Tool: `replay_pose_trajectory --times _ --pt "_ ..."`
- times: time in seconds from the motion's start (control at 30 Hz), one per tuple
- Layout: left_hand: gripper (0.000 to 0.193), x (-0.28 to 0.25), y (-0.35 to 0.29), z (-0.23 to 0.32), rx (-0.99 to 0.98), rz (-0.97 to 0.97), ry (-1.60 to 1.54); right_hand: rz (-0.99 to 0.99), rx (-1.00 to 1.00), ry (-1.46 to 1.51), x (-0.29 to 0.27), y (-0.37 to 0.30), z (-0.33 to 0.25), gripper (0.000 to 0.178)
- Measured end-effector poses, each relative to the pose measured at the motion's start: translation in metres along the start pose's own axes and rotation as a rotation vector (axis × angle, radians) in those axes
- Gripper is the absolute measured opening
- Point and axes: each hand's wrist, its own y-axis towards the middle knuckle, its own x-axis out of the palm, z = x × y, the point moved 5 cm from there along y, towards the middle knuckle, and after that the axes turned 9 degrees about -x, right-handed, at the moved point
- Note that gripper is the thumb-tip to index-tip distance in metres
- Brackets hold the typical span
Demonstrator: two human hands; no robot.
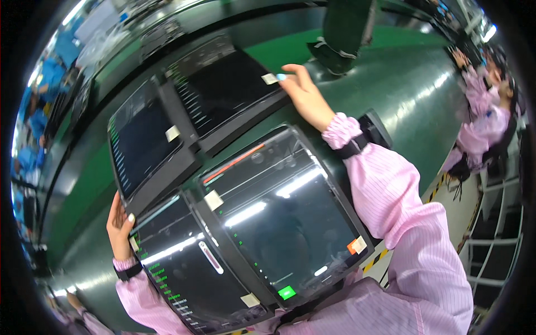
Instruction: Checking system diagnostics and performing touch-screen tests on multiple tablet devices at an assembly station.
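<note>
A black tray (231,133) lies tilted across the bench, bearing two dark touchscreen panels, a left one (142,145) and a right one (223,81). Each shows small lines of text along one edge and has a pale sticker. My left hand (118,230) is closed around the tray's left end, thumb on the near side. At the right end, my right hand (304,95) grips the tray's edge beside a sticker; its lower fingers are hidden. Nearer to me lie two more lit panels, a left one (190,268) and a larger right one (290,218), with glare on the glass.
A green bench (402,95) runs under everything. A dark green upright part (347,33) stands at the far middle. Co-workers in pink (483,128) sit at right, others in blue (47,84) at far left. Yellow-black floor tape (377,261) shows beside my right arm.
</note>
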Motion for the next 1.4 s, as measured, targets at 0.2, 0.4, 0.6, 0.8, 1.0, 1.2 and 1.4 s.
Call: replay_pose_trajectory --times 0.2,0.4,0.6,0.8,1.0,1.2,1.4 --pt "0.074 -0.009 0.004 -0.002 -0.028 -0.045 -0.010 0.033 0.124 0.294 -0.016 -0.008 0.002 0.046" --pt "0.069 -0.026 0.011 -0.003 -0.204 0.002 0.033 0.054 0.123 0.160 -0.039 -0.014 -0.021 0.037" --pt "0.067 -0.026 0.018 0.014 -0.206 0.020 0.064 0.143 0.124 0.111 -0.050 -0.014 -0.020 0.036" --pt "0.066 -0.036 0.022 0.003 -0.259 0.037 0.055 0.200 0.231 0.186 -0.053 -0.016 -0.015 0.029" --pt "0.067 -0.041 0.025 -0.002 -0.191 0.140 0.120 0.198 0.225 0.207 -0.046 -0.015 -0.013 0.024" --pt "0.065 -0.038 0.025 -0.001 -0.198 0.102 0.092 0.152 0.206 0.153 -0.046 -0.012 -0.011 0.023" --pt "0.064 -0.053 0.026 -0.007 -0.081 0.091 0.188 0.086 0.170 0.159 -0.039 -0.012 -0.018 0.024"
